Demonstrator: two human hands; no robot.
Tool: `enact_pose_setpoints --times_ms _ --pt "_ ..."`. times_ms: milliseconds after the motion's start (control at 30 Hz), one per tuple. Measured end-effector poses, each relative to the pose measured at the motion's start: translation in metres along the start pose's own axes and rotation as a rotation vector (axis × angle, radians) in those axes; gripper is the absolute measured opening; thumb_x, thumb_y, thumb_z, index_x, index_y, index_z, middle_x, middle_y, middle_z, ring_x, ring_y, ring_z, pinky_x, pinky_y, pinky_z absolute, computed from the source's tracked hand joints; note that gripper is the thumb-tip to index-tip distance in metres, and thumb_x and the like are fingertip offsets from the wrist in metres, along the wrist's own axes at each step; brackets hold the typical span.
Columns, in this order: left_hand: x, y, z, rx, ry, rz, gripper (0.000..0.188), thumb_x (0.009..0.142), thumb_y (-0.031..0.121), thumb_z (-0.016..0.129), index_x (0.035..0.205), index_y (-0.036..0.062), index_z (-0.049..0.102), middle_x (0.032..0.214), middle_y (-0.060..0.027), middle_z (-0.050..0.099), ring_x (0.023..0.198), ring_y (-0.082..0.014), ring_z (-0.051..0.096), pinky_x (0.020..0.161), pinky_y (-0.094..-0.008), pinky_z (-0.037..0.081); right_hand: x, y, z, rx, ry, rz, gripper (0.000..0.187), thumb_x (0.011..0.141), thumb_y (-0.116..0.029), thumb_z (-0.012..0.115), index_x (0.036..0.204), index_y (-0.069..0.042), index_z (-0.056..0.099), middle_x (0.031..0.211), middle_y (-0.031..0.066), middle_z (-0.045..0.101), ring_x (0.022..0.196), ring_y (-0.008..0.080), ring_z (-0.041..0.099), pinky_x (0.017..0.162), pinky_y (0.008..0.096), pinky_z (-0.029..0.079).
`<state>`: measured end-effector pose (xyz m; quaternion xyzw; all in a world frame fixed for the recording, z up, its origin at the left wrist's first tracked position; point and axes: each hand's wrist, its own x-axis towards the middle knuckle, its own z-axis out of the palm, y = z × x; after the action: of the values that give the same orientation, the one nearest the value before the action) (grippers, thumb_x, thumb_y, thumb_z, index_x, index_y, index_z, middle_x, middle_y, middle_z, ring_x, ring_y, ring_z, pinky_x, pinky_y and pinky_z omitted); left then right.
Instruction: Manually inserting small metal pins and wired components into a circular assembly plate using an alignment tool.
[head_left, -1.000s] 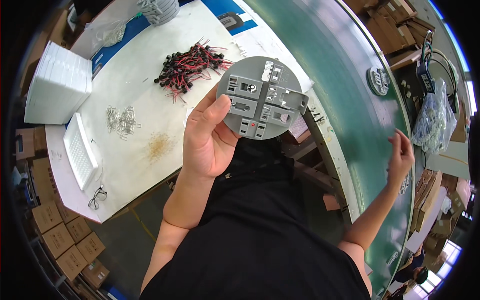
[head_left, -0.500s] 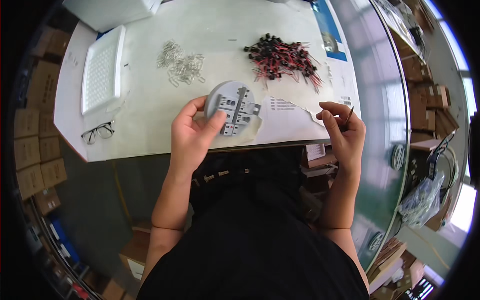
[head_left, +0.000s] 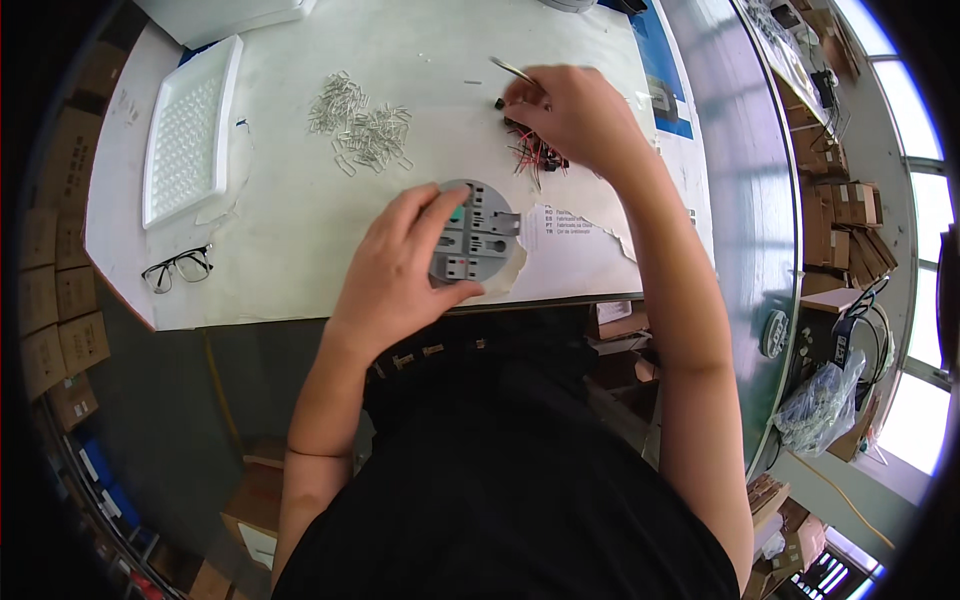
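Note:
My left hand (head_left: 395,265) curls round a round grey plastic housing (head_left: 488,262), fingers over its far left rim and thumb at its near edge. Raised ribs, compartments and a small green patch show on the housing. Over a pile of small black cylindrical parts with red and black wires (head_left: 535,155) is my right hand (head_left: 572,112), covering most of it. A slim metal tool (head_left: 512,70) lies in its closed fingers, one end sticking out to the upper left. One black part touches or sits beside the fingertips; whether it is pinched cannot be told.
A heap of small U-shaped clear or metal pieces (head_left: 362,128) lies left of centre. A white tray (head_left: 150,190) and eyeglasses (head_left: 185,266) are at the table's left. Torn printed paper (head_left: 575,265) lies near the front edge; a blue sheet (head_left: 680,120) is at the right.
My right hand has gone from the front right edge up to the wired parts. The left hand has lowered the housing and moved its grip from the face to the rim.

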<state>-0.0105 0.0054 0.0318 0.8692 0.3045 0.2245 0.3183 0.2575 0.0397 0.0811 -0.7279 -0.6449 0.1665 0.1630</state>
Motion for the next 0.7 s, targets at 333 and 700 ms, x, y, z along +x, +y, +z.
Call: enact_pose_setpoints --times_ms 333,700 --pt "0.007 0.012 0.033 -0.065 0.236 0.07 0.069 0.076 0.028 0.094 0.135 0.0048 0.065 0.127 -0.0153 0.064 0.114 -0.0343 0.065 0.098 -0.044 0.055 0.009 0.017 0.003 0.21 0.251 -0.085 0.031 0.088 -0.026 0.082 0.111 -0.007 0.078 0.095 0.0089 0.078 0.08 0.0227 0.074 0.072 0.0327 0.058" --pt "0.055 0.03 -0.016 -0.38 0.238 0.13 0.019 0.093 0.01 0.081 0.108 -0.0009 0.076 0.1 -0.01 0.073 0.09 -0.0178 0.068 0.083 -0.03 0.053 -0.105 -0.011 0.009 1.206 0.006 0.119 0.02 0.098 -0.005 0.076 0.117 0.0 0.071 0.102 0.0009 0.073 0.065 0.0008 0.058 0.053 0.0184 0.043"
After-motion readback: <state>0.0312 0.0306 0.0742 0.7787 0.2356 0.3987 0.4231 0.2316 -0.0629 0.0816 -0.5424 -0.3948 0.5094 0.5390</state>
